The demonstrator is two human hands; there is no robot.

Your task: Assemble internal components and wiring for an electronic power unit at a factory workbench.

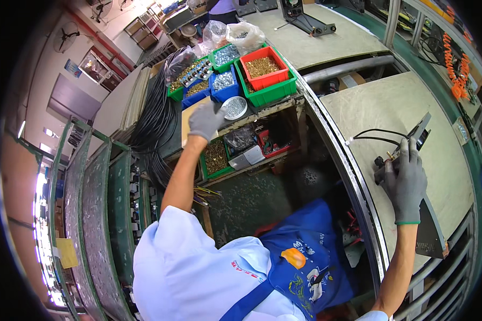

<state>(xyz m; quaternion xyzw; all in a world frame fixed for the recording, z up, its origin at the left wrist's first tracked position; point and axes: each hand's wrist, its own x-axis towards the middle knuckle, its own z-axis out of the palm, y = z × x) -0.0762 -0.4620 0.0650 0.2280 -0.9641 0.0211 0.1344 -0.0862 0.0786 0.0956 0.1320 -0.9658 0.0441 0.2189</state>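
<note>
My left hand (204,121), in a grey glove, reaches out over a small round dish of silver screws (234,107) on the parts shelf; whether the fingers pinch anything is hidden. My right hand (406,179), also gloved, rests flat on a dark metal assembly (429,227) lying on the beige workbench (380,101). A black cable (377,135) runs from that assembly's far end.
Red (263,68), green (270,92) and blue (225,85) bins of brass and silver screws fill the shelf. A bundle of black cables (154,120) lies to the left. Green metal racks (96,214) stand at far left. Orange coiled hoses (456,69) hang at right.
</note>
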